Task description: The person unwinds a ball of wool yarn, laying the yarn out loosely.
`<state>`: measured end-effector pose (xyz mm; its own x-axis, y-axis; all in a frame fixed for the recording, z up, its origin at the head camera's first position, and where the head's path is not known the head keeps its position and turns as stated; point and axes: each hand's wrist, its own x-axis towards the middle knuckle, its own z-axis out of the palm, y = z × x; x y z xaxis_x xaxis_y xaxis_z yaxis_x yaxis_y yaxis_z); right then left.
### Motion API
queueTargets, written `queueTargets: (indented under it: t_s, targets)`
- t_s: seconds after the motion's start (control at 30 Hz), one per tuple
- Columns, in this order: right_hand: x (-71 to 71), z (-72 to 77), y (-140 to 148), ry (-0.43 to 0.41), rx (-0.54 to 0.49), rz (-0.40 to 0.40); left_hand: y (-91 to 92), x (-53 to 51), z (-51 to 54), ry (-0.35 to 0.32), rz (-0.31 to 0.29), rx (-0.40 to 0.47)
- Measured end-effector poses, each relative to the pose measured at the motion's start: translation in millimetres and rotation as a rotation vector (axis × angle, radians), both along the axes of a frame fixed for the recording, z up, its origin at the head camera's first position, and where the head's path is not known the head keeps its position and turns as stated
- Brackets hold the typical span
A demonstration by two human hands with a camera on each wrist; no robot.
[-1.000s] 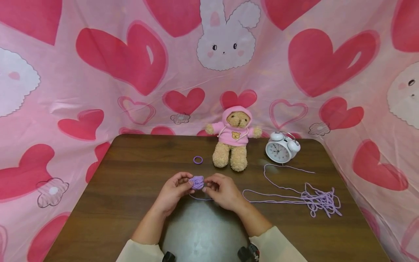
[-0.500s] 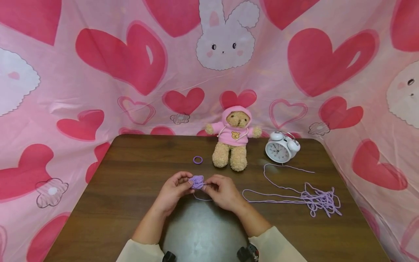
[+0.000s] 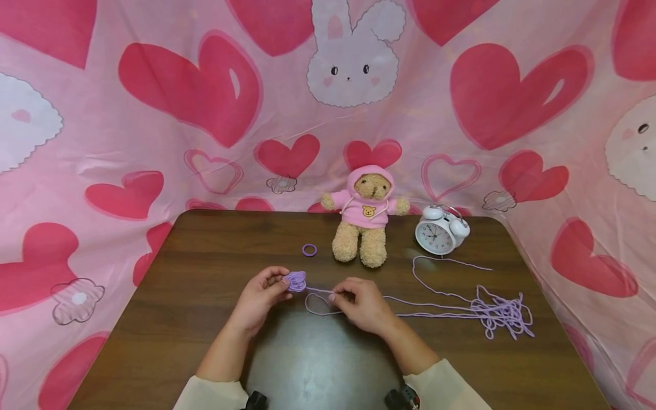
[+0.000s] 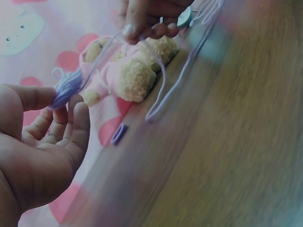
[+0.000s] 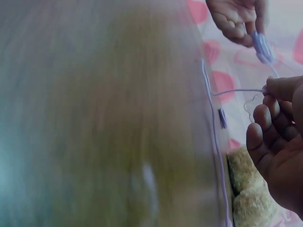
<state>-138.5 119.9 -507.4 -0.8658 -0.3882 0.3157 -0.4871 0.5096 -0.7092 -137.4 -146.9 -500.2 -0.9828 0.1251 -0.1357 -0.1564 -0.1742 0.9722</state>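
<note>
My left hand (image 3: 258,299) pinches a small wound bundle of lilac yarn (image 3: 295,281) between thumb and fingers. In the left wrist view the bundle (image 4: 67,89) sits at the fingertips, with one small loop sticking up. A strand (image 3: 319,290) runs from it to my right hand (image 3: 363,306), whose thumb and index finger pinch it. Seen from the right wrist, that pinched yarn (image 5: 239,90) leads on down to the table. Beyond the right hand the yarn continues to a loose tangled pile (image 3: 504,316) on the table's right side.
A purple ring (image 3: 310,250) lies behind the hands. Farther back, a teddy bear (image 3: 365,216) in a pink hoodie sits beside a white alarm clock (image 3: 442,230). The brown table (image 3: 205,256) ends at a pink heart-print cloth (image 3: 169,114).
Both hands have moved apart, the left going leftward with the yarn bundle and the right slightly rightward. A length of strand now stretches between them, and a slack loop shows below it.
</note>
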Motion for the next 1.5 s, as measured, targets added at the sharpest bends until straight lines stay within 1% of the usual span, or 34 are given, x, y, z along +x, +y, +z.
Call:
queueTargets:
  t_s: [0.2,0.33,0.63,0.73,0.87,1.03,1.13,1.27,1.5]
  targets:
    - [-3.2,0.4,16,0.026,0.01,-0.031,-11.7,0.2,-0.9,-0.008,0.004,-0.025]
    - [-4.6,1.7,25,0.036,0.015,-0.041,-18.8,1.6,-1.0,-0.006,0.0,-0.056]
    - [-2.7,9.1,39,0.055,0.019,-0.053,-29.5,5.1,-1.8,-0.021,0.013,-0.109]
    - [-1.9,10.6,43,0.061,0.017,-0.054,-31.5,6.5,-1.8,-0.013,0.008,-0.103]
    - [-1.5,12.4,49,0.066,0.023,-0.066,-33.9,7.4,-3.1,-0.013,-0.015,-0.085]
    - [-2.9,14.3,58,0.076,0.033,-0.091,-36.6,7.1,-5.3,-0.016,-0.027,-0.11]
    - [-3.4,16.3,63,0.079,0.036,-0.11,-37.5,6.6,-6.3,0.001,-0.022,-0.117]
    - [-3.5,20.0,70,0.087,0.022,-0.131,-39.3,6.1,-6.6,0.011,-0.013,-0.104]
    - [-2.9,23.7,84,0.125,0.03,-0.149,-44.9,6.3,-7.9,-0.009,0.003,-0.101]
